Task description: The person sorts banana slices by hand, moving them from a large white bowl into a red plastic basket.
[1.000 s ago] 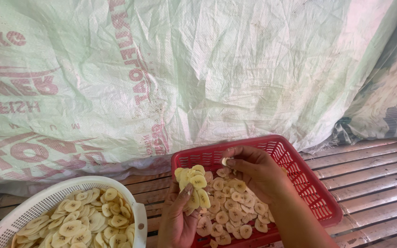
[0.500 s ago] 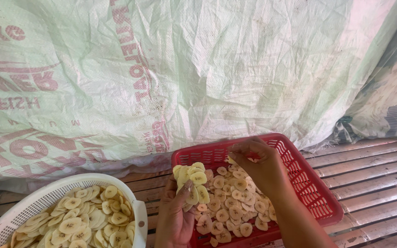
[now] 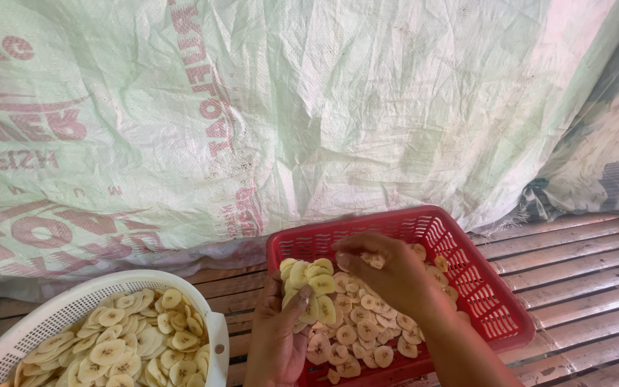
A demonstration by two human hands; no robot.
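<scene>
Above the red basket, my left hand still grips a fanned stack of banana slices, while my right hand has dipped lower, pinching another slice from beside that stack.

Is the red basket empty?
No, the red basket has lots of banana slices lying inside it.

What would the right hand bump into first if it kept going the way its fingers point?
The right hand points left across the red basket, toward the fan of banana slices held up by the left hand. It would probably meet those slices first, though depth is hard to judge.
</scene>
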